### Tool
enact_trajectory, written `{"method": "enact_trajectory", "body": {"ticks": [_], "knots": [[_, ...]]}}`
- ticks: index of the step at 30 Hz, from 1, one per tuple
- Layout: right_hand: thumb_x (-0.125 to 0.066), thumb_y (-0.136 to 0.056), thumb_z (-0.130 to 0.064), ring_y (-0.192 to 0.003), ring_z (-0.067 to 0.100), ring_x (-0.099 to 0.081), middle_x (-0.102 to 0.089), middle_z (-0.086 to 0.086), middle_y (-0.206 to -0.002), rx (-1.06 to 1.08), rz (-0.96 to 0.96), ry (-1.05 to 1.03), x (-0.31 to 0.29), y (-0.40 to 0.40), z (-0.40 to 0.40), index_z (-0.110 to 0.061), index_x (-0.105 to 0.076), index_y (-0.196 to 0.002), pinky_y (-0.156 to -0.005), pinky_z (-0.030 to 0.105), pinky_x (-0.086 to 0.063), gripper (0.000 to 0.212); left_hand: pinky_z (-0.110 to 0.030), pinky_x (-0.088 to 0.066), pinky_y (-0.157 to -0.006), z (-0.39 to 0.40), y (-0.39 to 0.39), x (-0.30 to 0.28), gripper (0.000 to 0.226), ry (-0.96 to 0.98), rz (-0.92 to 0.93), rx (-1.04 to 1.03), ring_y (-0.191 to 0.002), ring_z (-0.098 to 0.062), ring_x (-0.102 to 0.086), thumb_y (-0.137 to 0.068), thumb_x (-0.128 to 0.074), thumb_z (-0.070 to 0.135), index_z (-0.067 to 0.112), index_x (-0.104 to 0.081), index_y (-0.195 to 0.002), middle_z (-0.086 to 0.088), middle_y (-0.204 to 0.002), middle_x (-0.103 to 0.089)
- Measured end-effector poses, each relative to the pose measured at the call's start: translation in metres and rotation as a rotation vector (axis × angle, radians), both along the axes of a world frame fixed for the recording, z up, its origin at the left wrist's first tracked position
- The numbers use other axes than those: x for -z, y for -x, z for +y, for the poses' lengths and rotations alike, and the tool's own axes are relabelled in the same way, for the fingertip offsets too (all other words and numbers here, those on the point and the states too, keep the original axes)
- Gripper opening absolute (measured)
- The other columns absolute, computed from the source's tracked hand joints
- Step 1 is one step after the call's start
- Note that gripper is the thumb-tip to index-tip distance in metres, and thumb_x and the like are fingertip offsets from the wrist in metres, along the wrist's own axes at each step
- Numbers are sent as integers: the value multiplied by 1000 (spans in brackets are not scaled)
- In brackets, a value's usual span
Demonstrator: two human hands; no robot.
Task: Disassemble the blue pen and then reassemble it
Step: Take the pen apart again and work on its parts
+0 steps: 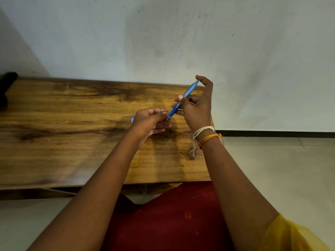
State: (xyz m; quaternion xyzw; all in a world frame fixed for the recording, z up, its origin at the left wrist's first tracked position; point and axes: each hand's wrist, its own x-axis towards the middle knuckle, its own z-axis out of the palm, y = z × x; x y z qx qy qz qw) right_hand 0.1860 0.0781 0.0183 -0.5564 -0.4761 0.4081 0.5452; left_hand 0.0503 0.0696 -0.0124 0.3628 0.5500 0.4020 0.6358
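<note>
The right hand (196, 107) grips the blue pen (182, 100) around its barrel, forefinger resting on the top end, holding it tilted above the wooden table (72, 124), probably to steady it. The left hand (150, 122) pinches closed at the pen's tip, seemingly to twist or seat the nose.

The single head-worn camera looks forward and steeply down, close over the tabletop (72, 127), facing the wall (181, 33) beyond its far edge.
</note>
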Motion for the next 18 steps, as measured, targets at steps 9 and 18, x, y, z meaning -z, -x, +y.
{"method": "enact_trajectory", "body": {"ticks": [9,18], "knots": [[-36,-94,-40,-55,16,-37,-37,3,-63,-165,992,353,4,-13,7,-10,-53,-84,-66,32,-36,35,-31,-56,-80,-3,-1,2,16,11,-19,84,-75,-17,-73,-84,-69,5,12,-68,-97,-11,-90,-74],[-33,-83,-55,-47,16,-26,-28,0,-46,-222,1087,293,8,-25,9,-16,-35,-50,-59,29,-29,51,-31,-58,-77,-2,-2,4,15,44,-15,88,-80,-22,-73,-88,-65,11,8,-68,-102,-13,-92,-74]]}}
